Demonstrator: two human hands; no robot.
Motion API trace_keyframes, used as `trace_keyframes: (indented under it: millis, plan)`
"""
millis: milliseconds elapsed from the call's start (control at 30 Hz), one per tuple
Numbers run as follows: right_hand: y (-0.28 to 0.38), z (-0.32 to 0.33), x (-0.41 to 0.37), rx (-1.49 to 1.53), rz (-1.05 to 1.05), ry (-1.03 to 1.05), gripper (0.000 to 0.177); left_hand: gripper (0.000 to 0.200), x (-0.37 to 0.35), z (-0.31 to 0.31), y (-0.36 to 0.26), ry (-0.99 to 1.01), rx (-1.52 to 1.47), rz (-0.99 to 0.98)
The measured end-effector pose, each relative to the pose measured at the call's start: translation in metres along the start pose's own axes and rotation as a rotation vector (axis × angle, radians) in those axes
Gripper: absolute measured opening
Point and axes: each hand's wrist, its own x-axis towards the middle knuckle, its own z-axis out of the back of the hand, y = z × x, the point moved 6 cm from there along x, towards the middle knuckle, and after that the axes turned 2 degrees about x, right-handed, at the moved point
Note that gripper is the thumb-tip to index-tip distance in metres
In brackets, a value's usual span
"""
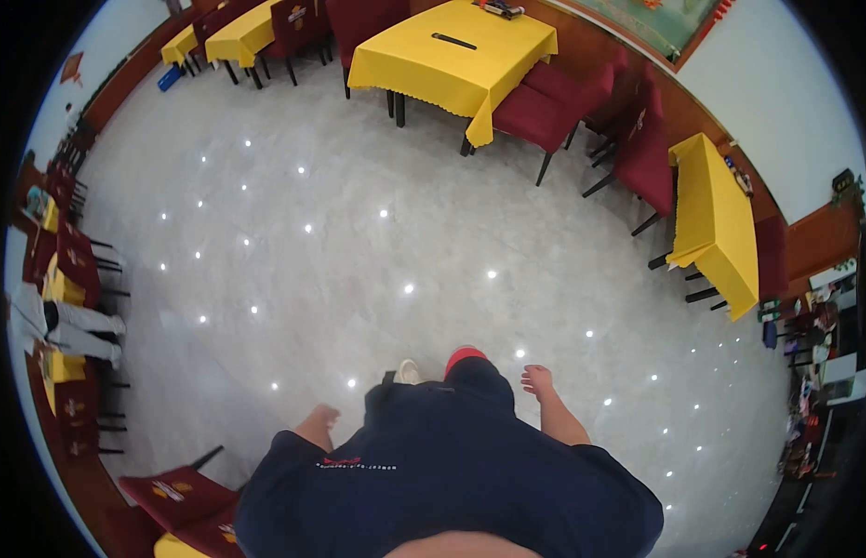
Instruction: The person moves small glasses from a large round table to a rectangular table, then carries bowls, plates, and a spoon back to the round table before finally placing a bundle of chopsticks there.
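My left hand (327, 415) hangs beside my body over the floor, slightly blurred, its fingers loosely apart and nothing visible in it. On the other side, my right hand (537, 379) is held out from my body with its fingers a little apart and empty. Neither hand touches any object. Between them are my dark shirt (433, 437), a light shoe (408, 372) and a red rounded thing (465, 354) that shows past the dark clothing.
Grey shiny floor (312, 260) spreads ahead. A yellow-covered table (433, 70) bears a dark bar-shaped object (453, 41); red chairs (535, 116) stand beside it. Another yellow table (717, 223) is at right. A person (79, 330) stands at far left near chairs.
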Motion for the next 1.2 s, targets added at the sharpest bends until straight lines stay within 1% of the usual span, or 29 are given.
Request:
trace_keyframes:
  millis: [33, 67, 100, 133, 167, 233, 267, 300, 367, 433, 467, 533, 600, 633, 700, 733, 767, 800, 833, 867, 900, 933, 967, 1000, 1033, 1067, 1100, 1133, 1200]
  plan:
    - [0.010, -0.007, 0.003, 0.078, 0.001, -0.010, 0.025, 0.025, -0.001, 0.017, -0.055, 0.007, 0.236, -0.091]
    - [0.011, -0.015, 0.007, 0.091, -0.003, -0.001, 0.025, 0.028, -0.003, 0.034, -0.104, -0.076, 0.422, -0.200]
    - [0.007, -0.019, 0.014, 0.062, -0.074, 0.021, 0.025, 0.027, -0.002, 0.051, -0.155, -0.211, 0.422, -0.431]
    - [0.003, -0.021, 0.019, 0.026, -0.145, 0.040, 0.024, 0.028, 0.000, 0.063, -0.201, -0.259, 0.406, -0.769]
    - [-0.002, -0.024, 0.026, -0.009, -0.206, 0.055, 0.025, 0.024, 0.011, 0.076, -0.235, -0.338, 0.007, -0.716]
    - [-0.003, -0.024, 0.046, -0.058, -0.278, 0.090, 0.024, 0.028, -0.043, 0.094, -0.322, -0.186, -0.149, -0.672]
    - [0.009, -0.028, 0.061, -0.102, -0.343, 0.125, 0.023, 0.029, -0.050, 0.104, -0.361, -0.165, -0.130, -0.728]
    - [0.022, -0.031, 0.073, -0.113, -0.339, 0.135, 0.023, 0.031, -0.056, 0.108, -0.384, -0.141, -0.110, -0.773]
    - [0.057, -0.028, 0.095, -0.054, -0.348, 0.104, 0.023, 0.031, -0.074, 0.124, -0.421, -0.181, -0.081, -0.799]
    - [0.115, -0.031, 0.134, -0.086, -0.316, 0.128, 0.024, 0.032, -0.077, 0.142, -0.450, -0.228, -0.044, -0.831]
    - [0.141, -0.038, 0.156, -0.097, -0.294, 0.146, 0.025, 0.032, -0.069, 0.150, -0.455, -0.190, 0.024, -0.770]
    - [0.208, -0.044, 0.200, -0.159, -0.026, 0.128, 0.021, 0.032, -0.043, 0.167, -0.459, -0.162, 0.084, -0.704]
    - [0.273, -0.058, 0.269, -1.095, 0.516, 0.209, 0.010, 0.030, -0.007, 0.188, -0.432, -0.392, -0.086, -0.673]
    - [0.304, -0.054, 0.253, -0.424, 0.142, 0.147, 0.012, 0.029, -0.012, 0.189, -0.417, -0.391, -0.195, -0.618]
    - [0.391, -0.074, 0.208, -0.267, 0.173, 0.089, 0.018, 0.025, -0.012, 0.196, -0.405, -0.351, -0.380, -0.477]
    - [0.416, -0.084, 0.209, -0.275, 0.184, 0.078, 0.018, 0.023, -0.002, 0.192, -0.387, -0.311, -0.452, -0.385]
    - [0.439, -0.097, 0.210, -0.266, 0.237, 0.129, 0.021, 0.022, 0.020, 0.185, -0.366, -0.312, -0.357, -0.476]
    - [0.463, -0.108, 0.216, -0.258, 0.289, 0.184, 0.024, 0.016, 0.041, 0.175, -0.339, -0.342, -0.343, -0.341]
    - [0.481, -0.115, 0.227, -0.265, 0.301, 0.187, 0.024, 0.014, 0.082, 0.154, -0.309, -0.255, -0.125, -0.370]
    - [0.490, -0.124, 0.239, -0.267, 0.288, 0.199, 0.025, 0.014, 0.061, 0.139, -0.300, -0.071, -0.591, -0.055]
    - [0.497, -0.135, 0.249, -0.263, 0.273, 0.212, 0.026, 0.014, 0.094, 0.115, -0.266, -0.082, -0.597, -0.054]
    - [0.505, -0.146, 0.257, -0.260, 0.279, 0.221, 0.026, 0.019, 0.120, 0.086, -0.224, 0.050, -0.430, -0.077]
    - [0.506, -0.151, 0.264, -0.259, 0.210, 0.205, 0.026, 0.026, 0.151, 0.082, -0.250, 0.183, -0.259, -0.098]
    - [0.498, -0.151, 0.266, -0.259, 0.137, 0.183, 0.025, 0.026, 0.115, 0.076, -0.200, 0.182, -0.256, -0.098]
    - [0.500, -0.151, 0.268, -0.259, 0.134, 0.180, 0.025, 0.025, 0.083, 0.099, -0.262, 0.080, -0.191, -0.536]
    - [0.514, -0.156, 0.272, -0.430, 0.258, 0.227, 0.022, 0.024, 0.043, 0.136, -0.338, -0.031, -0.121, -0.979]
    - [0.528, -0.160, 0.275, -0.606, 0.387, 0.268, 0.019, 0.024, 0.058, 0.147, -0.356, -0.031, -0.129, -0.991]
    - [0.542, -0.161, 0.283, -0.613, 0.401, 0.254, 0.019, 0.023, 0.105, 0.161, -0.365, 0.083, -0.411, -0.677]
    - [0.596, -0.172, 0.298, -0.637, 0.652, 0.255, 0.016, 0.022, 0.210, 0.165, -0.391, 0.323, -0.928, -0.005]
